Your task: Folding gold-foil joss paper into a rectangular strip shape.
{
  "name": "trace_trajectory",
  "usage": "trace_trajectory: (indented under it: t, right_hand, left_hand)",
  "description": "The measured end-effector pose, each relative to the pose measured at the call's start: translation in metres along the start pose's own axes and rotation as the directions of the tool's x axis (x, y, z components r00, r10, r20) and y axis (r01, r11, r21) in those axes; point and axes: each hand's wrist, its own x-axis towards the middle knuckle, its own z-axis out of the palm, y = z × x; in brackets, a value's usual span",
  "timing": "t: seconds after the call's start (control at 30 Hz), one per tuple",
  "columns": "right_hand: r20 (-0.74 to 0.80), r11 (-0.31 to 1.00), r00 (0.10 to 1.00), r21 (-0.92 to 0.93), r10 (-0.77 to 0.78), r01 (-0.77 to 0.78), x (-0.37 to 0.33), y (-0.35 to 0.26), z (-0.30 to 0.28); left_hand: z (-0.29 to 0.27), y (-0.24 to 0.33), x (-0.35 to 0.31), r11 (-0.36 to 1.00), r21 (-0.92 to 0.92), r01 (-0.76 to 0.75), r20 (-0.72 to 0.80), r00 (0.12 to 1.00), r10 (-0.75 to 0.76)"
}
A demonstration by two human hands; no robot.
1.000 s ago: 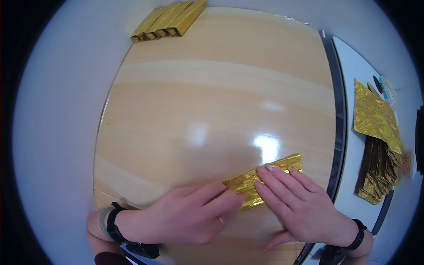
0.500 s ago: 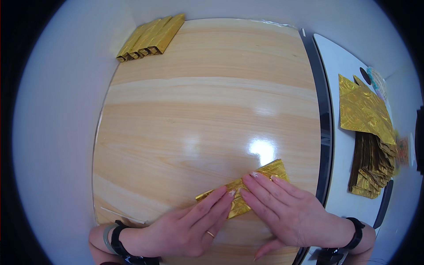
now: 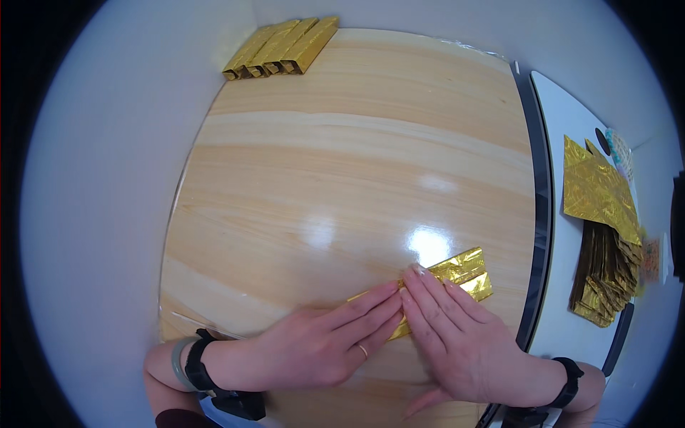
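A long folded strip of shiny gold foil paper (image 3: 466,269) lies slantwise near the front of the wooden table. My right hand (image 3: 464,335) rests flat over its middle, fingers stretched out and thumb held apart. Against it, my left hand (image 3: 328,342) reaches in from the left, its straight fingers lying on the strip's left part. The fingertips of both hands meet at the middle of the paper. Lengthwise creases show on the uncovered right end, while much of the left end is hidden under my hands.
Several folded gold foil tubes (image 3: 285,48) lie side by side at the table's far left corner. On a white surface (image 3: 560,285) to the right, a gold sheet (image 3: 599,185) lies over a fanned stack of folded gold paper (image 3: 606,271). Pale walls flank the table (image 3: 321,178).
The view has shifted, so the table sits further right. My hands have slid leftward along the strip and closer together, baring more of its right end and covering more of its left.
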Motion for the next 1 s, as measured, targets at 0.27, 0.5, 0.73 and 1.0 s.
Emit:
trace_trajectory:
  t: [0.27, 0.5, 0.73, 1.0]
  right_hand:
    - [0.006, 0.994, 0.994, 0.007, -0.109, 0.109, 0.002, 0.011, 0.003]
    - [0.025, 0.995, 0.994, -0.001, -0.103, 0.103, 0.004, 0.011, 0.002]
    - [-0.022, 0.993, 0.996, 0.079, -0.082, 0.083, 0.003, 0.008, 0.006]
    - [-0.112, 0.961, 0.992, 0.265, -0.054, 0.082, 0.004, 0.02, 0.008]
  left_hand:
    - [0.008, 0.02, -0.003, 0.983, 0.146, 0.112, -0.135, 0.987, -0.092]
    - [0.004, 0.031, -0.009, 0.937, 0.332, 0.111, -0.068, 0.993, -0.094]
    - [0.002, 0.011, -0.002, 0.98, 0.184, 0.075, -0.214, 0.976, -0.035]
    - [0.011, -0.007, 0.007, 0.997, -0.02, 0.081, -0.312, 0.946, -0.083]
